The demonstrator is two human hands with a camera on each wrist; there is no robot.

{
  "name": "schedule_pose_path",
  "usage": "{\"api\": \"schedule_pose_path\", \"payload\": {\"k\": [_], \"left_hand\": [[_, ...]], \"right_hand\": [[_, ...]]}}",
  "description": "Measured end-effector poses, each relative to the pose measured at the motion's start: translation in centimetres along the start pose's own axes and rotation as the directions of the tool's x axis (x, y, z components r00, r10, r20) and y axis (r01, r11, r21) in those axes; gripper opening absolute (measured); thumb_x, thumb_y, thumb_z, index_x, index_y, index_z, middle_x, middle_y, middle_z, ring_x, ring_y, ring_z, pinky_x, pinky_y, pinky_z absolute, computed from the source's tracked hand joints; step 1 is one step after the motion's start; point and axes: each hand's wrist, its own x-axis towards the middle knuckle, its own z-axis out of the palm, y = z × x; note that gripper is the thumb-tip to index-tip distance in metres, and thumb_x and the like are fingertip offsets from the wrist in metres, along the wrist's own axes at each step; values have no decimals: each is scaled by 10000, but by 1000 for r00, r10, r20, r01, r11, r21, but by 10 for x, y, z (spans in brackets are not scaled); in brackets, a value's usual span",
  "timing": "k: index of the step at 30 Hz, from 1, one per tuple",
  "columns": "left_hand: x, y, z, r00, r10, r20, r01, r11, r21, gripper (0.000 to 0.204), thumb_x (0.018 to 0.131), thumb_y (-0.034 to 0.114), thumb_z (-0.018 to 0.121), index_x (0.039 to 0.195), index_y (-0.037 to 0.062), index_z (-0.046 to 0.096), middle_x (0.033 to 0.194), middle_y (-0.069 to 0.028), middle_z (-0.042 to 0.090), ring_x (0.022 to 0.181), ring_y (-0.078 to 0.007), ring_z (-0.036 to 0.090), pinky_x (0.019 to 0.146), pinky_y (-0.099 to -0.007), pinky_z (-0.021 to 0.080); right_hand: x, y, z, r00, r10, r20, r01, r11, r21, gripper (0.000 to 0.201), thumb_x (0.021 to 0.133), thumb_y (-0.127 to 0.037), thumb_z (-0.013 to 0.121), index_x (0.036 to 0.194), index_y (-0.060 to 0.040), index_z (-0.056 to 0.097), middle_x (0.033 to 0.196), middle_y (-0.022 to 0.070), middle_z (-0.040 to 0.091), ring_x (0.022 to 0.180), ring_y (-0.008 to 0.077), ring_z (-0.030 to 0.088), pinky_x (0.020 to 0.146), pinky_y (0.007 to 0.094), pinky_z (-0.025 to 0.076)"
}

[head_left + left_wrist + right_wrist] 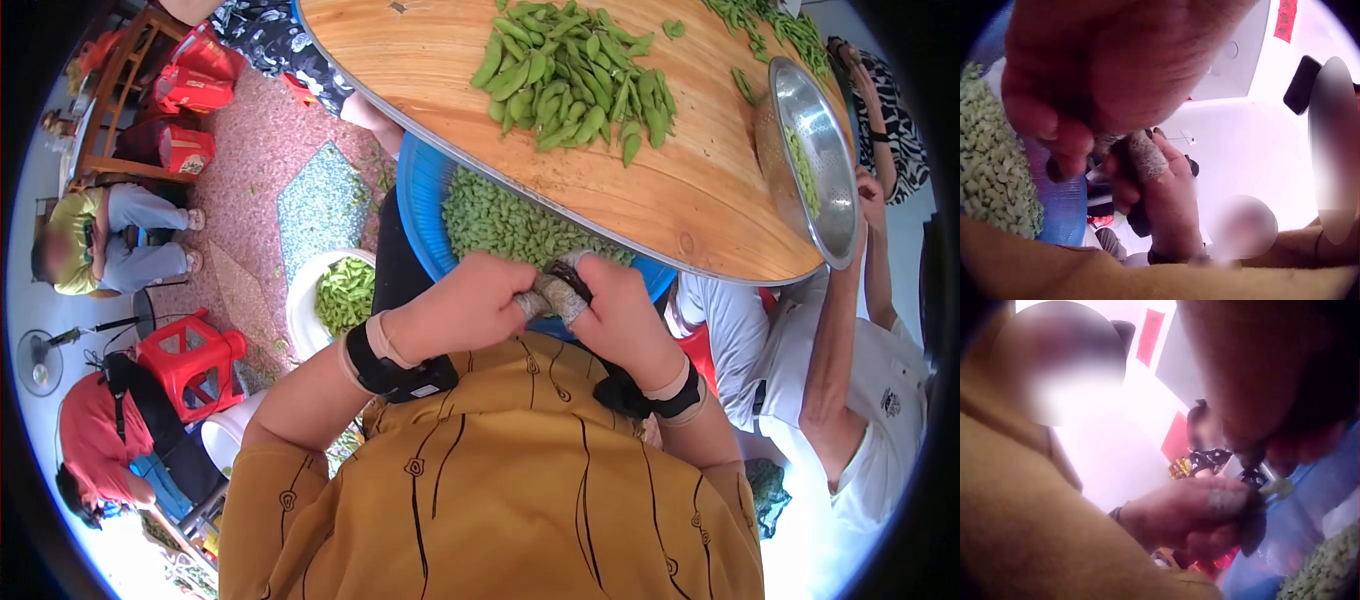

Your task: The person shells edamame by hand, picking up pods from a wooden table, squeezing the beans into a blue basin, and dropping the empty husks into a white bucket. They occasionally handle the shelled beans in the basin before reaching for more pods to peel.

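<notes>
Over the near rim of a blue basin (420, 215) of shelled green beans (500, 215), the left hand (465, 305) and right hand (625, 320) meet, fingers curled. Grey wraps cover some fingertips. In the right wrist view, a small pale green pod (1280, 487) shows between the hands, pinched at the left hand's (1188, 515) fingertips; the right hand (1272, 381) bends over its other side. The left wrist view has the left hand (1104, 69) large above and the right hand (1169, 200) behind it; the pod is hidden there.
A wooden table (430, 60) bears a heap of green pods (575, 80) and a metal colander (825, 150). Left of the basin stands a white bucket (305, 290) of pods. Red stools (190, 365) and several seated people are around.
</notes>
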Motion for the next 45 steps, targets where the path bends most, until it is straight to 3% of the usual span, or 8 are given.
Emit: {"api": "schedule_pose_path", "payload": {"k": [3,6,21,26,31,40,43,45], "left_hand": [[-2,22,-11,980,-52,192,92,975,-203,155,859,31,485,926,19,624,656,-18,609,537,-83,557,506,-234,456],[-8,25,-20,937,-100,334,249,862,-441,168,872,30,473,957,18,617,650,10,591,536,-70,543,503,-224,439],[-21,7,-27,923,-196,332,347,798,-493,152,861,-4,464,962,18,575,746,1,590,611,-62,528,567,-215,444],[-72,-26,-56,939,-344,-28,341,911,231,136,836,135,579,883,14,620,723,-105,637,625,-215,602,598,-326,485],[-119,-66,-59,803,-474,-361,566,415,713,271,781,280,655,849,19,623,745,-218,609,725,-409,592,646,-465,463],[-41,-9,-43,972,-114,-204,193,884,425,255,856,258,619,887,6,601,823,-186,639,713,-326,626,641,-398,491],[-12,5,-29,989,-13,-148,12,1000,-9,266,934,267,545,997,21,625,846,-138,661,688,-227,631,606,-335,492],[2,29,-25,981,-182,61,172,693,-700,301,990,267,462,1141,43,595,836,-97,659,681,-147,607,568,-256,472]], "right_hand": [[4,-13,-16,809,394,436,-587,583,561,90,867,-94,594,895,-14,564,682,48,580,543,147,575,489,275,474],[1,-5,-15,839,253,482,-545,375,750,111,895,-127,598,903,-21,566,670,-6,556,539,58,533,466,212,448],[7,-3,-9,998,-27,59,26,999,27,181,758,-155,681,826,-22,580,718,182,580,671,385,574,598,408,477],[15,-28,-44,985,148,-92,-149,989,1,161,776,-140,659,844,-13,584,755,185,590,720,380,591,634,438,477],[53,-6,-70,892,129,-434,-268,923,-277,195,768,-106,654,899,9,567,788,210,607,742,385,601,642,445,478],[57,-1,-66,864,256,-434,-341,931,-130,218,762,-69,667,937,7,563,783,162,628,709,304,629,631,372,493],[42,-13,-69,888,376,-264,-294,907,301,257,766,-63,694,993,-14,583,797,54,631,695,155,605,637,294,490],[33,-36,-68,866,497,57,-412,645,644,278,771,-66,720,1016,-32,593,845,-13,612,759,69,551,680,239,475]]}}
